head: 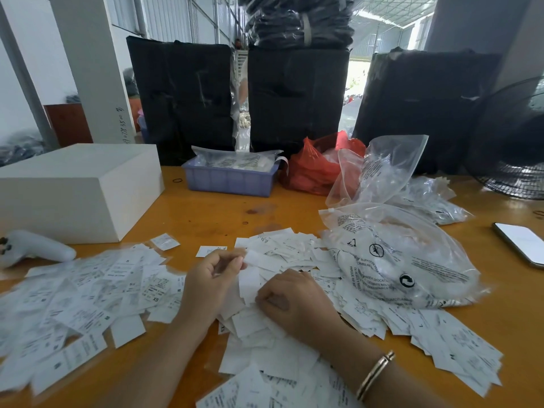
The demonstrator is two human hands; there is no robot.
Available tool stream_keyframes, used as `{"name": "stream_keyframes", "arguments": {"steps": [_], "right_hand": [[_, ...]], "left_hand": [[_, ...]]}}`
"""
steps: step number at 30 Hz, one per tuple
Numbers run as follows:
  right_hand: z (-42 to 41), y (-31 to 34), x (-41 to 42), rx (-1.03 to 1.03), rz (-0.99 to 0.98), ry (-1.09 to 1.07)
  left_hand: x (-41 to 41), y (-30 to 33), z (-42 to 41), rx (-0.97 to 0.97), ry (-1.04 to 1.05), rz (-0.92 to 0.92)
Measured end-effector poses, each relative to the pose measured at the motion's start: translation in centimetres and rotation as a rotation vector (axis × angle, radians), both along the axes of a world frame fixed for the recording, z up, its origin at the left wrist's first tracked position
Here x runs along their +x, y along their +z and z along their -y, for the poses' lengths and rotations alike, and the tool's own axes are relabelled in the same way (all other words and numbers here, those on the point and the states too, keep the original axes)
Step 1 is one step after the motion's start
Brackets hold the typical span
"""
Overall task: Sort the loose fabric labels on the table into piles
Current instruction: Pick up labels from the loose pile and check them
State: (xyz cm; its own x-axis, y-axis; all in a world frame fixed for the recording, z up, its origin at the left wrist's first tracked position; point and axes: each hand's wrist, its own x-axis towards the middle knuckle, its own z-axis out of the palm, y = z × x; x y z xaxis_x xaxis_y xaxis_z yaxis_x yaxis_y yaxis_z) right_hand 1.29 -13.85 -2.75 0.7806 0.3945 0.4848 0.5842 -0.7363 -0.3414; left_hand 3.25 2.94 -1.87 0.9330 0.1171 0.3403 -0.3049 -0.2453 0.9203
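Observation:
White fabric labels lie scattered over the orange table point(206, 213). A spread of labels point(88, 293) covers the left side, and a thicker heap point(282, 254) sits in the middle and runs to the right. My left hand point(210, 279) is raised over the heap with thumb and fingers pinching a small white label point(259, 259). My right hand point(290, 298) rests on the heap with curled fingers gripping a white label point(248, 285) at its lower edge. A gold bracelet point(375, 373) is on my right wrist.
A clear printed plastic bag point(406, 260) lies right of the heap, more bags behind it. A white box point(79, 189) and white handheld device point(35, 250) sit at left. A purple basket point(229, 179), red bag point(312, 169), phone point(521, 241) and fan point(518, 160) ring the far side.

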Motion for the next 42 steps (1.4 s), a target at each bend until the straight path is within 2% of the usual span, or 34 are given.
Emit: {"name": "stream_keyframes", "arguments": {"steps": [2, 8, 11, 14, 19, 21, 23, 27, 33, 36, 42], "right_hand": [[0.0, 0.0, 0.1, 0.121, -0.090, -0.002], [1.3, 1.3, 0.4, 0.770, -0.281, -0.058], [1.5, 1.4, 0.5, 0.924, -0.385, -0.085], [1.2, 1.4, 0.3, 0.824, -0.287, -0.087], [0.4, 1.1, 0.3, 0.365, -0.239, -0.110], [0.3, 1.0, 0.3, 0.302, -0.259, -0.090], [0.7, 1.1, 0.4, 0.410, -0.277, -0.069], [1.2, 1.6, 0.4, 0.850, -0.335, -0.019], [1.3, 1.7, 0.7, 1.223, -0.480, 0.075], [1.2, 1.6, 0.6, 1.171, -0.514, 0.093], [1.0, 1.5, 0.0, 0.877, -0.474, 0.062]], "left_hand": [[0.0, 0.0, 0.0, -0.028, -0.003, 0.001], [0.0, 0.0, 0.2, -0.069, -0.027, -0.031], [0.0, -0.1, 0.2, -0.091, -0.055, -0.043], [0.0, -0.1, 0.2, -0.130, -0.064, -0.056], [0.0, 0.0, 0.1, -0.163, -0.054, -0.071], [-0.1, 0.1, 0.1, -0.167, -0.055, -0.081], [-0.2, 0.2, 0.1, -0.172, -0.062, -0.084], [-0.4, 0.5, 0.4, -0.166, -0.081, -0.084], [-0.5, 0.5, 0.4, -0.166, -0.091, -0.097], [-0.4, 0.5, 0.2, -0.136, -0.099, -0.087], [-0.7, 0.5, 0.4, -0.177, -0.174, -0.087]]}}
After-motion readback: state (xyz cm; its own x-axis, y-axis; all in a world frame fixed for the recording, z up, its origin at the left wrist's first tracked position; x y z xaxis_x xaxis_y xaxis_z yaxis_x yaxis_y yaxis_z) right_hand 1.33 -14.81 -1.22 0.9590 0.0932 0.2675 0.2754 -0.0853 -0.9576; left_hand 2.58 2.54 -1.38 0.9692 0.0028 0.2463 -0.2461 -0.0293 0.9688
